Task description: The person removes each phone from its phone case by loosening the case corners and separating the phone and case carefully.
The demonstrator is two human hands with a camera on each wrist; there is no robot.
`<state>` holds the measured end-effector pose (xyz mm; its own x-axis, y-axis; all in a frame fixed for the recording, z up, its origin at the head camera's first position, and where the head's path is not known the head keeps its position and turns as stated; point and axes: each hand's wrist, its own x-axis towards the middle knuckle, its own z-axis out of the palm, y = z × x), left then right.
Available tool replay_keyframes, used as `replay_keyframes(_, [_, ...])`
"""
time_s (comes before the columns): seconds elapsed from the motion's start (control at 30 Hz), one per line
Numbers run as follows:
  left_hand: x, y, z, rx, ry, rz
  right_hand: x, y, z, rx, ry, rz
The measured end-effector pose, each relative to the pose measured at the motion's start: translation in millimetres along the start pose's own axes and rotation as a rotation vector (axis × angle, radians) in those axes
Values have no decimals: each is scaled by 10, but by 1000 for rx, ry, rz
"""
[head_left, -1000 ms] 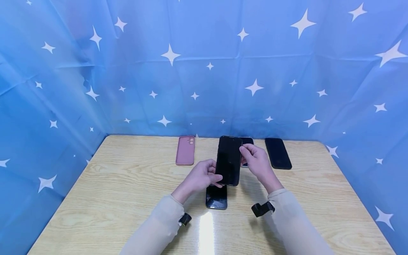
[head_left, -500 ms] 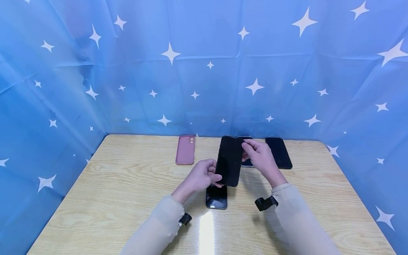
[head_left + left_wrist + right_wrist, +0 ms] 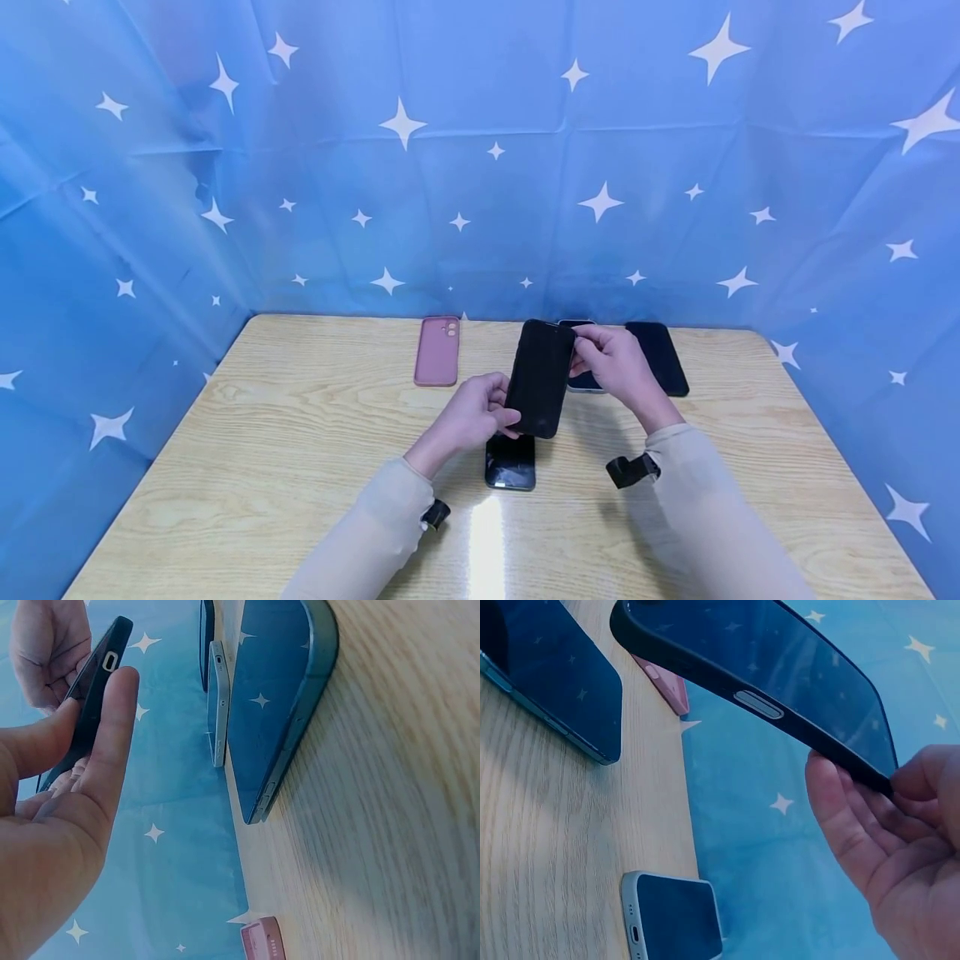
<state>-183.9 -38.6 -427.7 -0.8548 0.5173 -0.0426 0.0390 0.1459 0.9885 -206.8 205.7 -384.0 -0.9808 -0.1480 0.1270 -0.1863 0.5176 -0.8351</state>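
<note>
A phone in a black case (image 3: 538,379) is held above the table, its dark screen facing me. My left hand (image 3: 476,412) grips it at the lower left corner, thumb over the front. At the upper right edge, my right hand (image 3: 618,367) pinches it between thumb and fingers. The right wrist view shows an oblong opening in the case's side (image 3: 759,705), away from those fingertips. Below the held phone, another dark phone (image 3: 510,471) lies face up on the table, its upper part hidden.
Toward the back of the wooden table (image 3: 300,433) lie a pink phone case (image 3: 437,352), a light-framed phone (image 3: 676,919) partly hidden behind the right hand, and a black phone or case (image 3: 662,358) further right. A blue star-printed curtain (image 3: 480,183) borders the table's back and sides.
The right hand has shifted slightly right and the held phone has tilted a little, its top moving right. The left hand has stayed nearly still.
</note>
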Motion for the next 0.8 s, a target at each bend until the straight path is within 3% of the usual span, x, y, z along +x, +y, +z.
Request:
replay_keyframes(0.3, [15,-5,3,19,2,7,10,-9,9,2,9,-65])
replay_keyframes(0.43, [23,-8,5,31,6,5,5,-26,13,17,3,-55])
replay_keyframes(0.8, [26,-27,10,26,31,24,24,20,45,217,-21,19])
